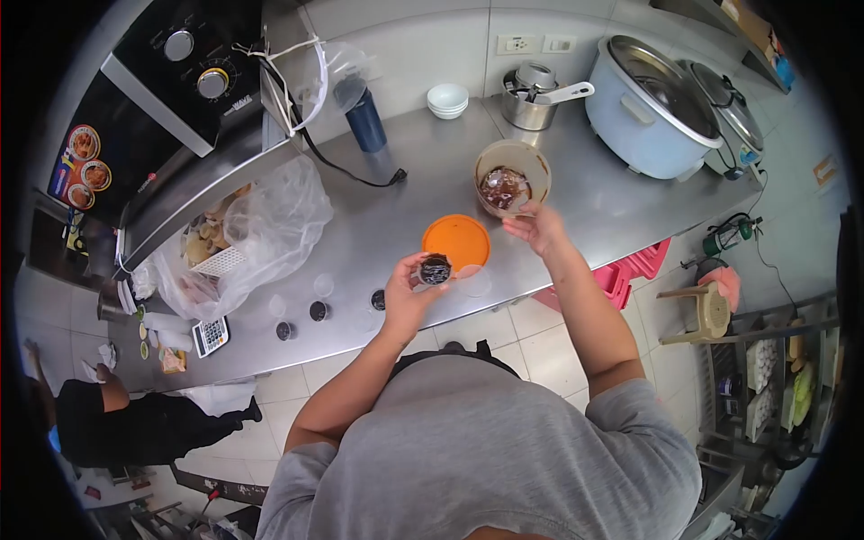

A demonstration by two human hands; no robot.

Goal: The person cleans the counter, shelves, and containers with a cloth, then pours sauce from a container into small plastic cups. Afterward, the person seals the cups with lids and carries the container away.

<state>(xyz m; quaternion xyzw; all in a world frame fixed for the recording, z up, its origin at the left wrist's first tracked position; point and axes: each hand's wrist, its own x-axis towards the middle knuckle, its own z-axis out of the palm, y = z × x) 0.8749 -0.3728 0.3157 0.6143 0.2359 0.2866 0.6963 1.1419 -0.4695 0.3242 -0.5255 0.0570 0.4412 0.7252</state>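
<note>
In my left hand (pixel 410 301) is a small clear cup (pixel 436 269) of dark, glossy contents, the fingers wrapped round its side. My right hand (pixel 540 231) is at the near rim of a round plastic tub (pixel 487 160), thumb and fingers closed on the edge. Brown sauce (pixel 506 187) coats the tub's bottom and walls. Between the hands lies an orange lid (pixel 455 241); a clear small lid (pixel 475 281) is just in front of it. More small filled cups (pixel 319 310) stand to the left along the counter, with clear lids (pixel 323 285) beside them.
Along the wall are a blue tumbler (pixel 364 117), white bowls (pixel 447 101), a metal pot (pixel 528 110) and a large rice cooker (pixel 648 108). A plastic bag (pixel 270 229), a calculator (pixel 211 337) and a microwave (pixel 180 63) are left. A loose plug (pixel 397 176) lies behind. Another person (pixel 135 418) is at far left.
</note>
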